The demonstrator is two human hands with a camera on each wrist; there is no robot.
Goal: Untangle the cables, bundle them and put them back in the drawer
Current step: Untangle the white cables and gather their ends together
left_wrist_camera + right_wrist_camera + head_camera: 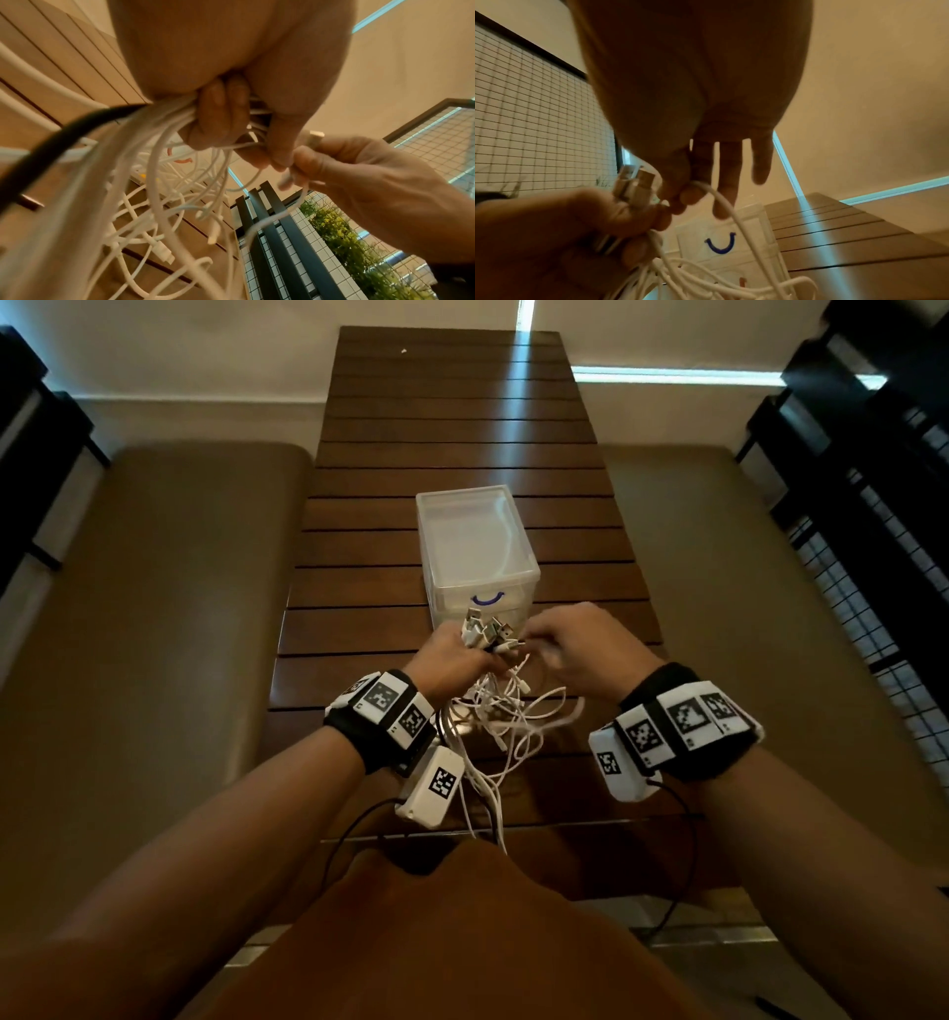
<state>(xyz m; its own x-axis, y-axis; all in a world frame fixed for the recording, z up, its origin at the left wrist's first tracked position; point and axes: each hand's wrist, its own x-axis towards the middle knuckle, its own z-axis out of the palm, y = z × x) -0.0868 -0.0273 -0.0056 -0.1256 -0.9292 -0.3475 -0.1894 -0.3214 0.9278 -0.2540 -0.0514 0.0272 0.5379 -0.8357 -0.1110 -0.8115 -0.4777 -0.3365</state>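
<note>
The cables (493, 711) are being gripped near their plugs in the curled left hand (452, 654), seemingly to align the ends for bundling. One strand is being pinched by the right hand (580, 649), remaining fingers extended. The closed drawer (477, 557) is standing just beyond, on the table (462, 428).

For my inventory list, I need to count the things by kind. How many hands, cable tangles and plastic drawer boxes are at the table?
Hands: 2, the left hand and the right hand, both holding cable.
Tangle of white cables: 1; the single cables are too knotted to count.
Clear drawer box: 1.
Total: 4.
</note>
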